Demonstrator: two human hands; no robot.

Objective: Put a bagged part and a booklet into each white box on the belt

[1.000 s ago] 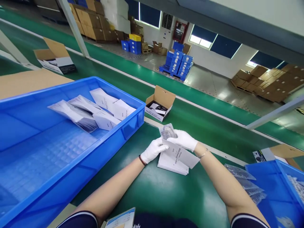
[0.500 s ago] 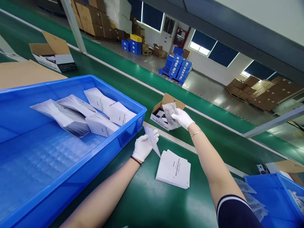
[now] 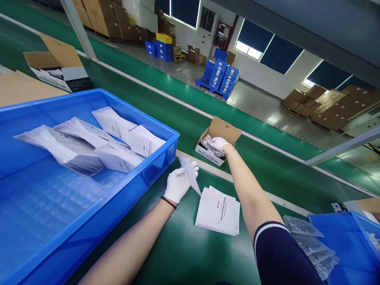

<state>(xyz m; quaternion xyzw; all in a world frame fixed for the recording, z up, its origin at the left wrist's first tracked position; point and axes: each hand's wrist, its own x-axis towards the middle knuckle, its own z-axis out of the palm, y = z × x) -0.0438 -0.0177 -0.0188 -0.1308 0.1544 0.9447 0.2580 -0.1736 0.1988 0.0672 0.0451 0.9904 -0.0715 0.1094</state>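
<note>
My left hand (image 3: pixel 177 186), in a white glove, is closed on a thin white booklet (image 3: pixel 189 174) held tilted above the table, its thumb behind the paper. Close by lies a stack of white booklets (image 3: pixel 217 210) printed "Minute Stream 1000". My right hand (image 3: pixel 220 144), also gloved, reaches into a small open carton (image 3: pixel 210 157) whose brown lid stands up at the back. Its fingers are on a clear bubble wrap bag (image 3: pixel 208 142) inside; the fingertips are partly hidden there.
At left, a large blue bin (image 3: pixel 142 182) holds several bundles of booklets (image 3: pixel 71 148). Another open carton (image 3: pixel 59 73) stands behind it. To the right are bubble wrap bags (image 3: pixel 311 241) beside a second blue bin (image 3: pixel 329 227). A pale metal post (image 3: pixel 341 150) slants across the right.
My right hand has moved down into the carton, taking the bubble wrap bag in with it. The carton appears shifted slightly right. My left hand still holds the booklet.
</note>
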